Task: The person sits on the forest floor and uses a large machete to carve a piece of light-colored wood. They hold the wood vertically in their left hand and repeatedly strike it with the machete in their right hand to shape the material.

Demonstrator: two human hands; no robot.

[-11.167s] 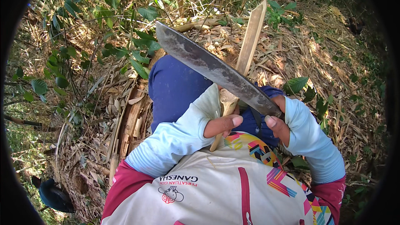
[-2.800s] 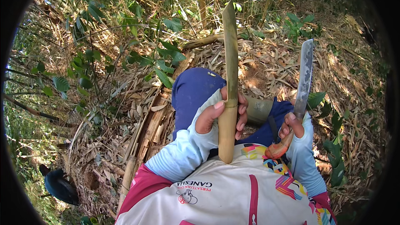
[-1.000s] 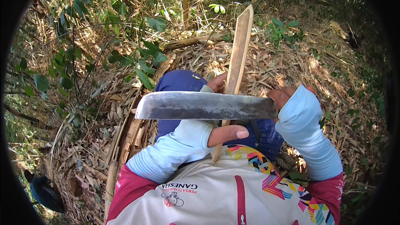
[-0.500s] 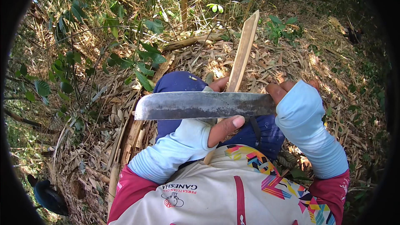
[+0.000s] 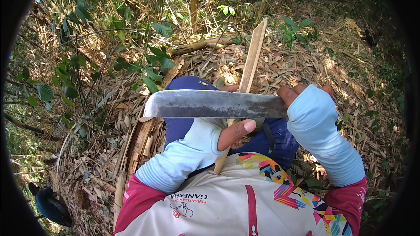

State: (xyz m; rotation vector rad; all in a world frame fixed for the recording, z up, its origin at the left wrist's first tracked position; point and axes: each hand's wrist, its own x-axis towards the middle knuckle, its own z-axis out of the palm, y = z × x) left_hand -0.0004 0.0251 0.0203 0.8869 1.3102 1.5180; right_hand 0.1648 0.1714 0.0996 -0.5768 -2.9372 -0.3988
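My right hand (image 5: 292, 95) is closed at the handle end of a machete (image 5: 214, 104); the handle itself is hidden behind the fingers and pale blue sleeve. Its broad, dark-stained blade lies nearly level, pointing left, and crosses over a narrow wooden strip (image 5: 253, 57). The strip stands out ahead of me with a slanted far tip, and its near end rests against my shirt (image 5: 236, 183). My left hand (image 5: 236, 134) is wrapped round the strip beneath the blade, thumb on the near side, with fingertips showing past the blade's far edge.
Dry leaves (image 5: 302, 65) cover the ground. Leafy green plants (image 5: 148, 70) rise at the left, and a split log (image 5: 142, 140) lies beside my left knee. An upright stake (image 5: 194, 4) stands ahead. At the lower left sits a dark rounded shape (image 5: 50, 207) I cannot make out.
The machete blade has shifted slightly away from me along the strip. The strip's far tip has come a little nearer and to the left. Both grips look the same.
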